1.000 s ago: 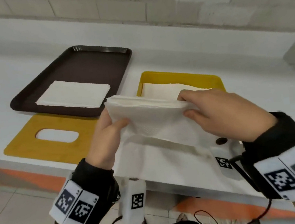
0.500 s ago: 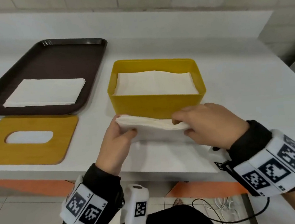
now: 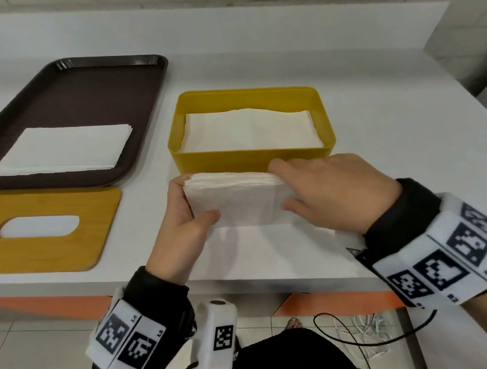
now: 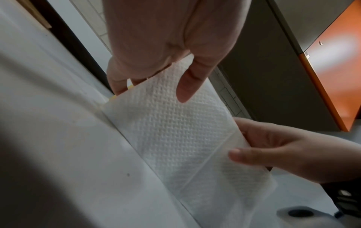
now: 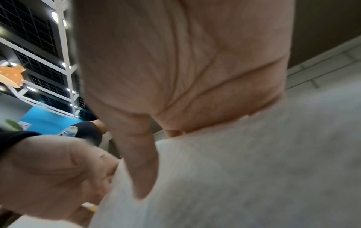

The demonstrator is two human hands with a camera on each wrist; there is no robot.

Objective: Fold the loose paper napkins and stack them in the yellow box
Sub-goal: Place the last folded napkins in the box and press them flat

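**Folded napkin bundle held at both ends, just short of the yellow box**

At the near edge of the white surface (image 3: 379, 131), a folded bundle of paper napkins (image 3: 237, 199) is held just above it. The left end is pinched by the left hand (image 3: 185, 219), thumb on the near face and fingers behind; the right end is pinched the same way by the right hand (image 3: 334, 194). The embossed paper is judged light, soft and easily creased or torn, its layers liable to fan apart, so a grip at both ends across all layers seems best. Just beyond stands the yellow box (image 3: 251, 157), with napkins already lying inside. To the left lies a wooden lid with an oval slot (image 3: 98, 226), and beyond it a brown tray (image 3: 81, 89) carrying a flat stack of napkins (image 3: 62, 150).
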